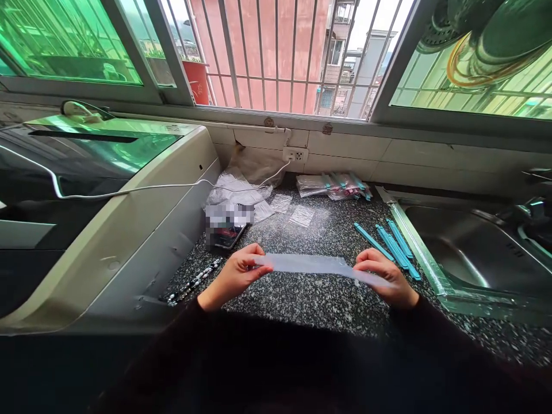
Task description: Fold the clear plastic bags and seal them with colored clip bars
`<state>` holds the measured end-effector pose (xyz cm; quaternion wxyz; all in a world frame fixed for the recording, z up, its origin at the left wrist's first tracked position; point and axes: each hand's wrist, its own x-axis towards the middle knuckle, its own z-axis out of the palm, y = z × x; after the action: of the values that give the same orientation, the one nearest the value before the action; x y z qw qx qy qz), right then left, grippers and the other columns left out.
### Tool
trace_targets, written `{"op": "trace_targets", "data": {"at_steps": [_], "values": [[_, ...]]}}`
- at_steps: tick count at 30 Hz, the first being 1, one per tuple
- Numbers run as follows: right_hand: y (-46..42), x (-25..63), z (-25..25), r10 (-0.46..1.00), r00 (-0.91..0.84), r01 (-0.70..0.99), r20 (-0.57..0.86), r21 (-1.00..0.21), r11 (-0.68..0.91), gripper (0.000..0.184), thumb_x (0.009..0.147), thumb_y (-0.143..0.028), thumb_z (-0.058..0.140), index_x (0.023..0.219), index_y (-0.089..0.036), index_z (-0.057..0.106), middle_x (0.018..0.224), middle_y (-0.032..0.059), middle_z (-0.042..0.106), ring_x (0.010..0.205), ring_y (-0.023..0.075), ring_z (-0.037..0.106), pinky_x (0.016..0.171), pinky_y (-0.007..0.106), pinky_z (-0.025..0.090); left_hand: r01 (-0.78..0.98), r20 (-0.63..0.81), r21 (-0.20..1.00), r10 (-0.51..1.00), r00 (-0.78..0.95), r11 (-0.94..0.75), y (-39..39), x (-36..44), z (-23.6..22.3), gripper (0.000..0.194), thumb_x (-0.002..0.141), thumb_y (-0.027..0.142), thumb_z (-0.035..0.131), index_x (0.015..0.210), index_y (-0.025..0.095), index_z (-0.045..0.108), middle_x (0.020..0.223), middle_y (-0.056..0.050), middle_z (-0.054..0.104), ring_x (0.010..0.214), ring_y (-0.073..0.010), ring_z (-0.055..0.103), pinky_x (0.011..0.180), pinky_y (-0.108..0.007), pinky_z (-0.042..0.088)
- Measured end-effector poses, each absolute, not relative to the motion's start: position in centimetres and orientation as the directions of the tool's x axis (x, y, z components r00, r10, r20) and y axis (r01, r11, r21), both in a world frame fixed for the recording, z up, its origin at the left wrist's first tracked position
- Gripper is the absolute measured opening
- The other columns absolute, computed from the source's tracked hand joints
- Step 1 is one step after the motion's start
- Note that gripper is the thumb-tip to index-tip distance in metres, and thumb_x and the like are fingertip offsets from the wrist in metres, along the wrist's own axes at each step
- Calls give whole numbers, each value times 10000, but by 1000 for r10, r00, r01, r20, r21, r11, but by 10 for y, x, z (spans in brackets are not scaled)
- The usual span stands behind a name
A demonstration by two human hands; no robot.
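Note:
A long translucent plastic bag or strip (306, 264) is stretched level between my two hands above the speckled countertop (302, 299). My left hand (238, 272) pinches its left end between thumb and fingers. At the other end my right hand (383, 275) grips it, with a short piece sticking out past the fingers. Several turquoise flat sticks (394, 247) lie on the counter just beyond my right hand. A phone (227, 236), partly blurred out, rests beyond my left hand, and a black-and-white beaded strap (196, 280) lies to its left.
Small clear packets (302, 215) and crumpled plastic bags (241, 187) lie farther back. Bagged turquoise-edged items (334, 186) sit by the wall. A steel sink (457, 247) borders the right, a large appliance (164, 230) the left. A white cable (172, 187) runs to the wall socket (295, 154).

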<state>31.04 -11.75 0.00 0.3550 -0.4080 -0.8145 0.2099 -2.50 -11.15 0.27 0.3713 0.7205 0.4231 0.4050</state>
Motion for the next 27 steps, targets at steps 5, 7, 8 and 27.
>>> {"op": "trace_targets", "data": {"at_steps": [5,7,8,27], "values": [[-127,315,-12,891,-391,589,233,-680,436,375,823,-492,482,635,-193,606,703,53,595,714,186,550,671,327,451,379,112,895,941,320,-235,-120,-17,-18,303,745,386,570,569,141,594,627,-17,547,609,-126,492,574,-232,393],[-133,317,-22,924,-346,680,163,-635,367,400,824,-487,465,563,-194,545,656,46,580,684,183,539,645,321,439,465,18,872,959,282,-153,-122,-10,-28,339,754,411,532,549,143,564,585,-16,552,579,-129,491,557,-233,378],[-135,317,-27,940,-313,731,135,-597,330,400,818,-471,468,530,-196,505,634,43,567,662,181,528,625,318,430,535,-32,837,967,253,-113,-124,-6,-31,349,758,419,519,545,146,559,572,-17,557,572,-133,496,554,-235,368],[-133,306,-48,913,-235,856,332,-375,356,179,798,-328,543,672,-202,560,678,30,609,659,182,547,618,314,418,947,-240,319,970,35,45,-136,1,-25,396,832,437,407,599,186,606,669,-45,658,653,-177,582,531,-249,248]]}}
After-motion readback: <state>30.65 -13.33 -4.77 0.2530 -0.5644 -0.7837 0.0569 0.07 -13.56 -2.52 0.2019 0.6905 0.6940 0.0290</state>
